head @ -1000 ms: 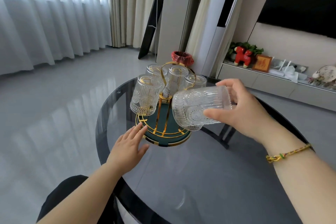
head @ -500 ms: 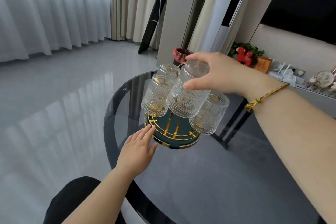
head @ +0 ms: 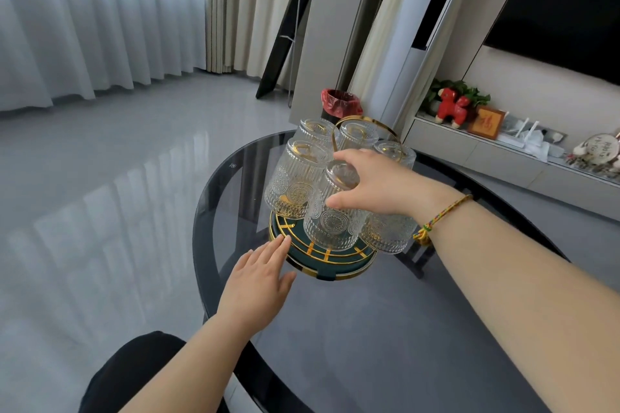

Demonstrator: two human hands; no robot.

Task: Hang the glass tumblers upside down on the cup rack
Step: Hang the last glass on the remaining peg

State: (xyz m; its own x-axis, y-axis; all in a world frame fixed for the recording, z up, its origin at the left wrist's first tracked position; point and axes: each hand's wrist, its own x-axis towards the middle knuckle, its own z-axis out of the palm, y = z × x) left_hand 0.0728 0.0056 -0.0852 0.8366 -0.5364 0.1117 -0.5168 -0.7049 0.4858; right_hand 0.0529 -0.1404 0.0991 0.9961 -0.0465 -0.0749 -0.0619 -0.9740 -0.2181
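Right hand (head: 375,183) is reaching in from the right over the cup rack (head: 330,261) and is gripping the base end of the front tumbler (head: 335,211). Thumb is lying along the near side of the glass, fingers are curling over the upturned base; the far fingertips are hidden behind the glass. This tumbler is sitting mouth-down, tilted slightly, over the near edge of the rack's green and gold base. Whether it is fully seated on its peg cannot be told; the peg is hidden inside the glass.

Left hand (head: 258,282) is lying flat on the dark glass table (head: 385,329), palm down, fingers held straight and close together, holding nothing. Its fingertips are touching the near-left rim of the rack base.

Other tumblers, all inverted on the rack:
- left tumbler (head: 295,178), just left of the right hand and beyond the left hand's fingertips; touching or nearly touching the gripped glass.
- back-left tumbler (head: 315,132) and back-centre tumbler (head: 357,136), beyond the right hand, flanking the gold loop handle (head: 369,121).
- back-right tumbler (head: 396,152), just past the right knuckles.
- right tumbler (head: 385,233), under the right wrist, partly covered by it.

A braided bracelet (head: 443,214) is sitting on the right wrist. A bin with a red liner (head: 340,102) is standing on the floor beyond the table.
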